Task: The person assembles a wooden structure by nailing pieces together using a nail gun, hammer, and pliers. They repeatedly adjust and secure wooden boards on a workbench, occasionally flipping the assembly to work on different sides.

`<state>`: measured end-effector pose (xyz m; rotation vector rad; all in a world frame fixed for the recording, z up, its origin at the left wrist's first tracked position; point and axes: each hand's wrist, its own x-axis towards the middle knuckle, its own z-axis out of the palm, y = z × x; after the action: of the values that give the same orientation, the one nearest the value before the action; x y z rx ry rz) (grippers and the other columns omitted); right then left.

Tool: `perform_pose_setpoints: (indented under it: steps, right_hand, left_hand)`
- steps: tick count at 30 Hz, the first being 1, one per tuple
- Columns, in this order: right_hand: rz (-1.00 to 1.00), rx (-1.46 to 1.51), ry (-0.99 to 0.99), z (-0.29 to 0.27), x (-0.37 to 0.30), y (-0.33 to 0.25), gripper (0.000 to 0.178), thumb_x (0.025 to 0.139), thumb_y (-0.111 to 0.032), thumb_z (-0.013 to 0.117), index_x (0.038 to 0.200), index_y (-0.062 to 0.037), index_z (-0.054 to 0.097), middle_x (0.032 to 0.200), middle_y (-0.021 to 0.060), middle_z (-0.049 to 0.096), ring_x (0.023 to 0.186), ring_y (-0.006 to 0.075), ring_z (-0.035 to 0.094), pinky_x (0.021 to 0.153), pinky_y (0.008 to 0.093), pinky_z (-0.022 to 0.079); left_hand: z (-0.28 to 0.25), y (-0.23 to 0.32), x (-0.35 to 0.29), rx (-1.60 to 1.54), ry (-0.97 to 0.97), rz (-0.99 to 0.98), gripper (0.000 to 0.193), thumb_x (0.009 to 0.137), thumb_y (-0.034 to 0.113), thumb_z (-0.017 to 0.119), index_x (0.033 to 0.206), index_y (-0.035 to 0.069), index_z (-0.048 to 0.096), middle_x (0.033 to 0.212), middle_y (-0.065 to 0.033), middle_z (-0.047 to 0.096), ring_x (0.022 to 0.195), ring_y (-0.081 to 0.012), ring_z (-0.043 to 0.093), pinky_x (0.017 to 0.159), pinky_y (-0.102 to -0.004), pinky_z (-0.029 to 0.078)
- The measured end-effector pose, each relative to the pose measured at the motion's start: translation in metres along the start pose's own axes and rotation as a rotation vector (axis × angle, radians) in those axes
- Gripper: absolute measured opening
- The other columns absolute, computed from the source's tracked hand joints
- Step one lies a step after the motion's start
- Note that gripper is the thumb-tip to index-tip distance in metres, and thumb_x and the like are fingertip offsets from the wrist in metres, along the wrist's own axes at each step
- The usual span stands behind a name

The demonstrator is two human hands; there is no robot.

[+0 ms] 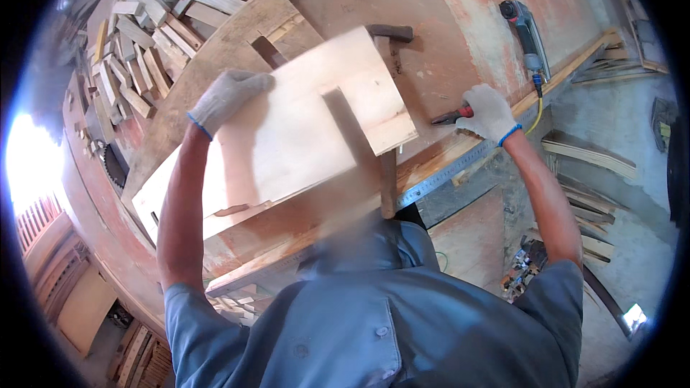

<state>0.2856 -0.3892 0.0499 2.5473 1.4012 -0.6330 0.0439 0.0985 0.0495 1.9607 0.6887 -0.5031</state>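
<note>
My left hand, in a pale work glove with a blue cuff, is closed over the far edge of a light plywood panel. The panel lies tilted across the bench, with a dark slot running in from its near side. Over on the right, my right hand, gloved the same way, is closed around red-handled pliers. Their dark jaws point left, toward the panel's right corner. A hammer lies partly hidden under the panel; its head shows past the far edge and its handle end at the near side.
Wood offcuts are heaped at the far left, near a circular saw blade. A brown board sits beneath the panel. An air tool with a yellow hose lies at the right. A steel ruler runs along the bench's front edge.
</note>
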Motion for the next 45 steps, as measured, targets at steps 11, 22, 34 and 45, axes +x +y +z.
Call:
perform_pose_setpoints:
  steps: [11, 22, 34, 45]
  right_hand:
    - [0.401, 0.748, -0.033, -0.066, -0.057, -0.061, 0.031, 0.087, -0.037, 0.074, 0.100, -0.0086, 0.075, 0.074, 0.0117, 0.065, 0.072, 0.0254, 0.069, 0.067, 0.0406, 0.052]
    - [0.384, 1.431, -0.578, -0.050, -0.071, -0.129, 0.018, 0.088, -0.009, 0.068, 0.100, 0.0042, 0.070, 0.084, 0.0098, 0.074, 0.068, 0.0152, 0.068, 0.061, 0.0299, 0.052]
    - [0.424, 1.701, -0.720, -0.018, -0.067, -0.113, 0.030, 0.094, -0.008, 0.062, 0.123, 0.0012, 0.065, 0.101, 0.0117, 0.073, 0.086, 0.0169, 0.072, 0.065, 0.0280, 0.057]
    - [0.152, 1.780, -0.911, 0.002, -0.023, -0.077, 0.042, 0.091, -0.003, 0.067, 0.131, 0.0068, 0.062, 0.108, 0.0158, 0.075, 0.085, 0.0208, 0.074, 0.080, 0.0321, 0.061]
  left_hand:
    - [0.100, 0.070, -0.083, -0.246, 0.279, 0.280, 0.044, 0.097, 0.025, 0.070, 0.136, 0.006, 0.066, 0.136, -0.0127, 0.069, 0.124, -0.0260, 0.065, 0.108, -0.0408, 0.049]
    - [0.252, 0.160, -0.101, -1.565, -0.174, -0.237, 0.045, 0.106, 0.034, 0.060, 0.126, -0.006, 0.063, 0.115, -0.0152, 0.070, 0.105, -0.0247, 0.067, 0.092, -0.0376, 0.052]
    - [0.243, 0.152, -0.089, -0.245, 0.518, 0.072, 0.037, 0.100, 0.021, 0.062, 0.132, 0.003, 0.066, 0.126, -0.0206, 0.068, 0.116, -0.0339, 0.067, 0.100, -0.0439, 0.051]
    - [0.228, 0.075, -0.037, 0.434, 0.898, 0.302, 0.042, 0.095, 0.008, 0.067, 0.137, 0.011, 0.068, 0.148, -0.0158, 0.061, 0.143, -0.0394, 0.050, 0.119, -0.0491, 0.039]
